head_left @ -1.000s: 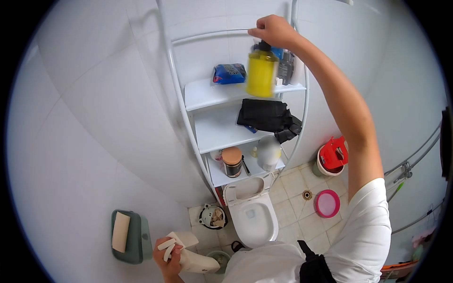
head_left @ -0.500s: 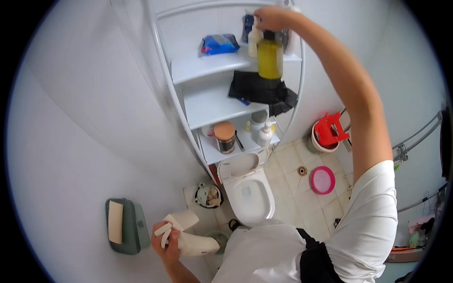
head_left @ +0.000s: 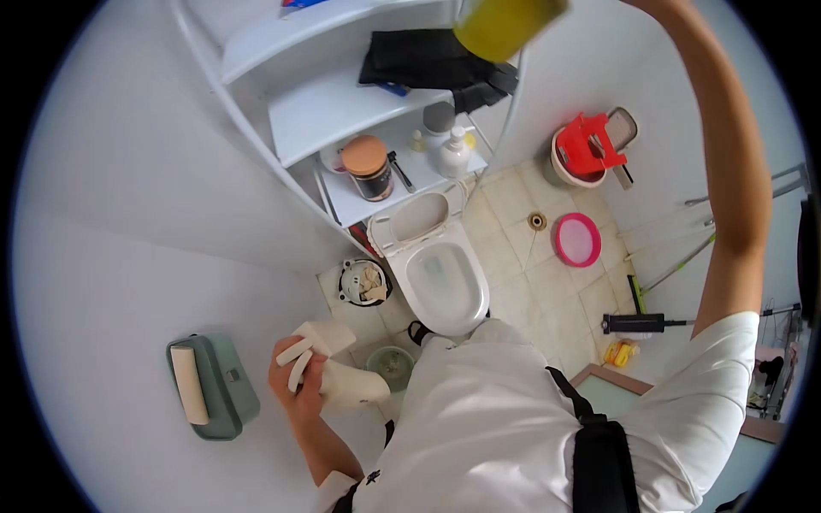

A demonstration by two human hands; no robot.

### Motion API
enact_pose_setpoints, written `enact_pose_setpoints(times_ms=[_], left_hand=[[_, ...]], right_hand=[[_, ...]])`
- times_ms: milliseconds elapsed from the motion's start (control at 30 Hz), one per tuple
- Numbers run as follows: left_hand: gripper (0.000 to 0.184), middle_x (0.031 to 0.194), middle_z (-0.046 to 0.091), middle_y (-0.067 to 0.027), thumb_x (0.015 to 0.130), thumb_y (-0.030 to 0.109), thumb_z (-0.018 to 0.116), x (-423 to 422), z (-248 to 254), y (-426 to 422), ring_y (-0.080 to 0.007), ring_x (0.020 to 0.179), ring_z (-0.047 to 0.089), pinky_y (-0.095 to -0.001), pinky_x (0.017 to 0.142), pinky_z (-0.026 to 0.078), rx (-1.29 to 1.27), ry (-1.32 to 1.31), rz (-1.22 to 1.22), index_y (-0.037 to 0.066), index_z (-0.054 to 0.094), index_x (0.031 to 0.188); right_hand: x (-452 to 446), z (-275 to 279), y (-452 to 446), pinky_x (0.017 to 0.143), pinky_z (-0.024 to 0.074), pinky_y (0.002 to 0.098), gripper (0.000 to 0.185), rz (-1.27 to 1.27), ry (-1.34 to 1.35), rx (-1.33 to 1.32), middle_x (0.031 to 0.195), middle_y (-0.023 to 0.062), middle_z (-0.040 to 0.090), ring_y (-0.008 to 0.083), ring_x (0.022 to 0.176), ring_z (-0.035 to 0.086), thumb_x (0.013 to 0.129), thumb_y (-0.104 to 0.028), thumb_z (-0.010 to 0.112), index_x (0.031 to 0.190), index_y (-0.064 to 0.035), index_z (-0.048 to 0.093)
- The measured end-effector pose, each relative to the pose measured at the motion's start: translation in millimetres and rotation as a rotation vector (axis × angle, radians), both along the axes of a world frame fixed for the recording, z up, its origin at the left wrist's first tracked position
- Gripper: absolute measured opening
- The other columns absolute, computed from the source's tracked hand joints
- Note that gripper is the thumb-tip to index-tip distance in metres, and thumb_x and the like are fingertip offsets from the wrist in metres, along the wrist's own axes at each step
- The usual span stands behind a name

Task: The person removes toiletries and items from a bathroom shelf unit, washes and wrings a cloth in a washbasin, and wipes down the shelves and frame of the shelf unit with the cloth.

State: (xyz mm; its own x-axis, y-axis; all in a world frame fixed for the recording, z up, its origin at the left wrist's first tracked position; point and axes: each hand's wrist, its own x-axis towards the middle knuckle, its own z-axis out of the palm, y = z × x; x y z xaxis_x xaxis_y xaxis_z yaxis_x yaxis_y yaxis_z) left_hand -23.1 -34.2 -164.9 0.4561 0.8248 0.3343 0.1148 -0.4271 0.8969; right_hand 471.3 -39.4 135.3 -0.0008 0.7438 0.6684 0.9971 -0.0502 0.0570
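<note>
Low on the left, my left hand (head_left: 295, 380) is closed around two cream-white bottles (head_left: 346, 382), gripping them at their pale handle-like tops. A bottle of yellow-green liquid (head_left: 506, 27), tilted and blurred, is in the air at the top edge, in front of the shelf rack. My right arm (head_left: 735, 179) is raised, and its hand is cut off by the top edge, so the fingers are hidden. The bottle hangs from that side, its upper part out of view. Below it, a black plastic bag (head_left: 419, 60) drapes over the middle shelf.
The white rack (head_left: 312, 111) stands over the toilet (head_left: 443, 282); its lowest shelf holds a jar (head_left: 369, 171) and a white pump bottle (head_left: 455, 154). A green wall box (head_left: 227, 398), bins (head_left: 363, 282), a pink basin (head_left: 578, 241) and a red stool (head_left: 590, 145) surround me.
The view has tipped downward, so the rack sits higher in it. My right arm and the yellow-green bottle have moved right, away from the rack. My left hand keeps its grip.
</note>
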Motion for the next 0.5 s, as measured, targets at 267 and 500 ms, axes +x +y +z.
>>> enact_pose_setpoints(times_ms=[267,500], left_hand=[[0.007,0.089,0.061,-0.0116,0.080,0.007,0.066,148.3,-40.2,-32.2,-0.0262,0.081,0.059,-0.0349,0.069,0.048,0.067,0.191,-0.233,0.002,0.072,0.080],[0.006,0.095,0.061,-0.0134,0.082,0.004,0.067,356.4,-143.8,-122.1,-0.0296,0.089,0.060,-0.0376,0.079,0.049,0.113,0.229,-0.224,0.002,0.072,0.084]], right_hand=[[69.3,-126.4,-208.9,0.065,0.0499,0.0343,0.013,-0.182,0.604,-0.594,0.072,0.0103,0.060,0.0227,0.069,0.063,0.094,-0.014,0.059,0.099,-0.0024,0.061],[193.2,-394.6,-371.6,0.048,0.0477,0.0430,0.019,-0.302,0.518,-0.666,0.060,0.0113,0.058,0.0324,0.052,0.060,0.083,-0.014,0.063,0.089,-0.0046,0.048]])
